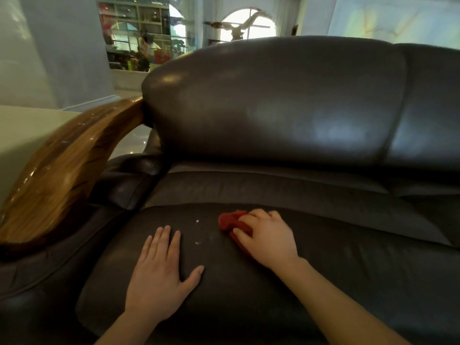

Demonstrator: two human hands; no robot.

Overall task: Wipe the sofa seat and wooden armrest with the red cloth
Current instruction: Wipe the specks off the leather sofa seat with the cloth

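The dark brown leather sofa seat (249, 282) fills the lower part of the view. My right hand (268, 237) presses a bunched red cloth (230, 220) onto the seat near its middle, and the cloth sticks out to the left of my fingers. My left hand (159, 272) lies flat on the seat, palm down, fingers apart, holding nothing. Small white specks (197, 221) and a pale smear mark the leather between the two hands. The curved wooden armrest (62, 168) runs along the left side, with pale spots on its glossy top.
The padded sofa backrest (273, 103) rises behind the seat, with a second cushion (428, 108) to the right. A leather side bolster (129, 180) sits under the armrest. Behind the sofa are a pale wall, a glass shelf unit (139, 33) and an arched window (249, 23).
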